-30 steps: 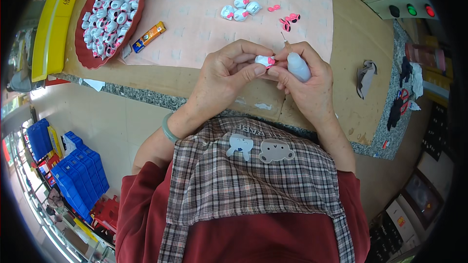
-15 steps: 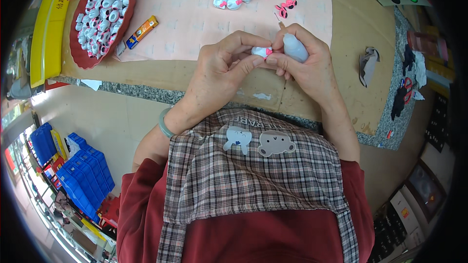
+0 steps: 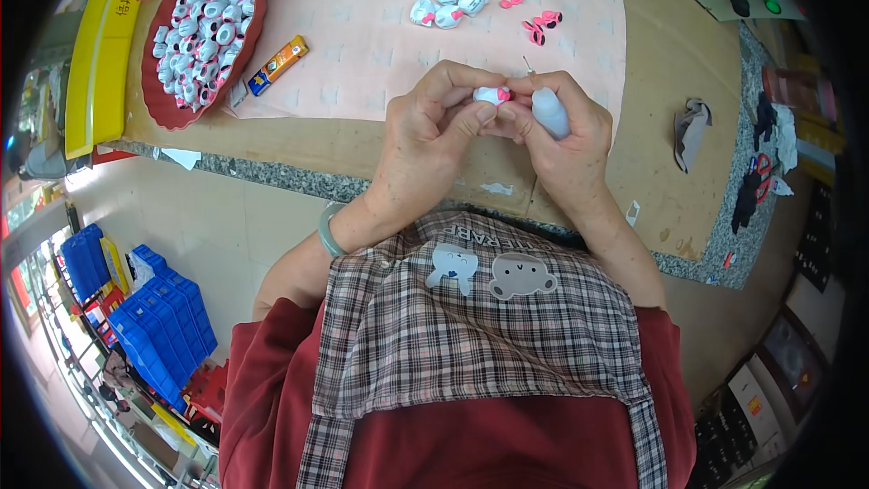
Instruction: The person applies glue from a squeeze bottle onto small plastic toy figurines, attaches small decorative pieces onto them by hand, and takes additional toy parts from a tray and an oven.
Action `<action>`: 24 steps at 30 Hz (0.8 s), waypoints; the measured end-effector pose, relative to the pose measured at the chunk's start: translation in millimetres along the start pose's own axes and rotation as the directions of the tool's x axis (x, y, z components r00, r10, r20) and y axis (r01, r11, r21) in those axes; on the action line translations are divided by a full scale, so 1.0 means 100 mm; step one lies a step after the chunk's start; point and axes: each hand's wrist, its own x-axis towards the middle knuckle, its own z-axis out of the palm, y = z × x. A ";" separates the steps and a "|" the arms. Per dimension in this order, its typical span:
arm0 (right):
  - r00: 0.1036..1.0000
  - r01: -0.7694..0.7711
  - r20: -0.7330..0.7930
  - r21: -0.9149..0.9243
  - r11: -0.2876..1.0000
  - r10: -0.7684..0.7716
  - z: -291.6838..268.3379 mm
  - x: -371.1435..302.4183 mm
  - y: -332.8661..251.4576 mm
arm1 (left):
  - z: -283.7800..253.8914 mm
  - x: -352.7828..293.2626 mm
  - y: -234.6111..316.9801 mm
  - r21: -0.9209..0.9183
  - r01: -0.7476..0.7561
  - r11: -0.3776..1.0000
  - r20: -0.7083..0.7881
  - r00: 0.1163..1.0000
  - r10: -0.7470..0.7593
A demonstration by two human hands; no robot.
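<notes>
Between the thumb and fingers of my left hand point(image 3: 421, 136) is a small white figure head point(image 3: 487, 95) with a pink bow point(image 3: 504, 95) on its right side. My right hand point(image 3: 579, 145) has its thumb and index fingertips against that bow. Tucked in the same hand is a white squeeze bottle point(image 3: 549, 114), its thin needle tip point(image 3: 527, 64) pointing away from me. Beyond my hands, several like white heads point(image 3: 448, 16) sit in a cluster. To their right lie small pink bows point(image 3: 512, 2) and some pink-and-black pieces point(image 3: 536, 33).
A red scalloped bowl point(image 3: 150, 98) full of white heads stands at the far left, beside an orange-and-blue packet point(image 3: 278, 64). A pale pink sheet point(image 3: 362, 54) covers part of the cardboard. A crumpled grey cloth point(image 3: 692, 136) and red-handled scissors point(image 3: 763, 176) lie at right.
The whole view has shifted a little, so the table things sit slightly further right. Both hands keep their grips, with the bottle tilted more upright and the fingertips still at the bow.
</notes>
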 end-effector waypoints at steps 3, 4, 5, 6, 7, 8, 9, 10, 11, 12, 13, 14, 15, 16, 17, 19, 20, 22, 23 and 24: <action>1.000 -0.008 -0.007 0.002 1.000 0.008 0.02 0.00 0.03 | 0.01 0.00 -0.04 0.001 0.003 1.000 -0.014 1.000 -0.003; 0.999 -0.032 0.002 0.016 0.999 0.032 0.02 0.00 0.04 | 0.00 0.01 -0.06 0.015 -0.017 1.000 -0.031 0.999 0.017; 0.998 -0.056 0.009 0.031 0.998 0.055 0.03 0.01 0.05 | 0.00 0.02 -0.07 0.030 -0.037 0.999 -0.047 0.998 0.038; 0.998 -0.057 0.006 0.030 0.998 0.057 0.03 0.02 0.06 | 0.00 0.02 -0.07 0.030 -0.036 0.999 -0.043 0.998 0.037; 0.998 -0.067 0.008 0.022 0.997 0.067 0.03 0.03 0.07 | -0.01 0.03 -0.07 0.031 -0.027 0.999 -0.049 0.998 0.028; 0.997 -0.078 0.009 0.014 0.997 0.078 0.04 0.04 0.07 | -0.01 0.03 -0.08 0.033 -0.017 0.999 -0.056 0.998 0.019; 0.996 -0.089 0.011 0.006 0.996 0.088 0.04 0.05 0.08 | -0.01 0.04 -0.08 0.034 -0.008 0.999 -0.062 0.998 0.010; 0.996 -0.089 0.009 0.006 0.996 0.089 0.04 0.05 0.09 | -0.02 0.04 -0.10 0.034 -0.007 0.999 -0.060 0.998 0.009; 0.996 -0.090 0.009 0.005 0.996 0.090 0.05 0.06 0.10 | -0.03 0.05 -0.13 0.050 -0.018 0.999 -0.064 0.998 0.021; 0.996 -0.090 0.008 0.004 0.996 0.090 0.05 0.06 0.11 | -0.04 0.06 -0.16 0.067 -0.029 0.997 -0.068 0.997 0.033; 0.996 -0.090 0.008 0.002 0.996 0.090 0.05 0.06 0.12 | -0.05 0.06 -0.17 0.084 -0.040 0.996 -0.072 0.996 0.046; 0.996 -0.091 0.008 0.002 0.996 0.091 0.05 0.06 0.12 | -0.05 0.06 -0.18 0.084 -0.039 0.996 -0.072 0.996 0.045; 0.996 -0.091 0.020 -0.003 0.996 0.091 0.05 0.06 0.12 | -0.06 0.06 -0.18 0.074 -0.035 0.997 -0.068 0.997 0.040; 0.995 -0.090 0.032 -0.007 0.996 0.090 0.05 0.07 0.12 | -0.06 0.07 -0.19 0.064 -0.031 0.997 -0.064 0.997 0.035; 0.995 -0.089 0.044 -0.012 0.996 0.090 0.05 0.07 0.12 | -0.07 0.07 -0.18 0.055 -0.027 0.998 -0.061 0.998 0.031; 0.994 -0.100 0.049 0.002 0.995 0.100 0.03 0.07 0.12 | -0.08 0.06 -0.17 0.030 -0.018 0.999 -0.047 0.999 0.019; 0.992 -0.111 0.056 0.017 0.994 0.110 0.03 0.07 0.12 | -0.09 0.06 -0.17 0.007 -0.007 1.000 -0.034 0.999 0.007; 0.991 -0.121 0.065 0.032 0.992 0.119 0.01 0.07 0.11 | -0.10 0.05 -0.15 -0.016 0.003 1.000 -0.023 1.000 -0.003; 0.989 -0.125 0.083 0.041 0.991 0.121 0.00 0.07 0.10 | -0.10 0.05 -0.13 -0.028 0.012 1.000 -0.010 1.000 -0.013; 0.987 -0.129 0.102 0.050 0.990 0.124 -0.01 0.07 0.09 | -0.11 0.04 -0.12 -0.039 0.023 0.999 0.004 1.000 -0.022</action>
